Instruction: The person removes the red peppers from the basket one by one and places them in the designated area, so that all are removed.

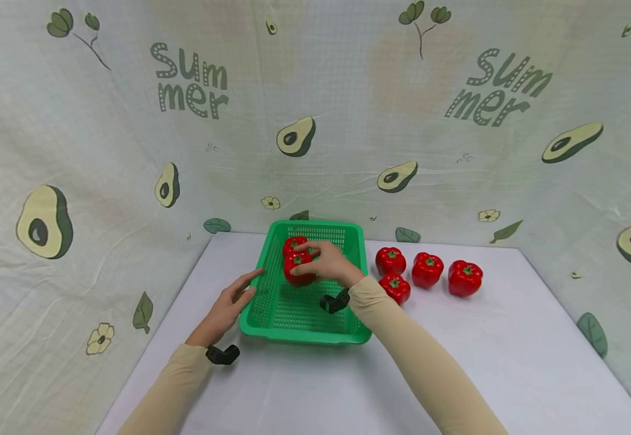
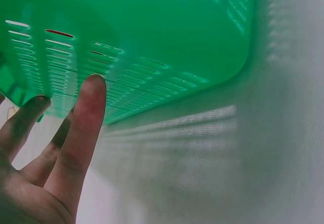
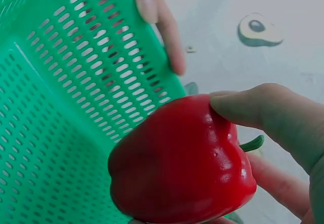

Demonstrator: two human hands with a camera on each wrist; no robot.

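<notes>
My right hand (image 1: 330, 264) grips a red bell pepper (image 1: 298, 269) inside the green plastic basket (image 1: 304, 336). In the right wrist view the thumb presses on the held pepper (image 3: 177, 163), near its green stem, with other fingers partly hidden behind it. Just beyond it in the basket, another red bell pepper (image 1: 292, 243) shows partly. My left hand (image 1: 225, 309) is at the basket's left side, its fingers fairly straight. Seen from the left wrist, the fingertips of the left hand (image 2: 55, 158) touch or nearly touch the slotted outer wall (image 2: 152, 37).
Several red bell peppers stand right of the basket on the white table (image 1: 489, 344): one at the back (image 1: 390, 261), one partly behind the right sleeve (image 1: 395, 287), others farther right (image 1: 427, 269). A printed cloth (image 1: 337, 90) hangs behind and along the sides.
</notes>
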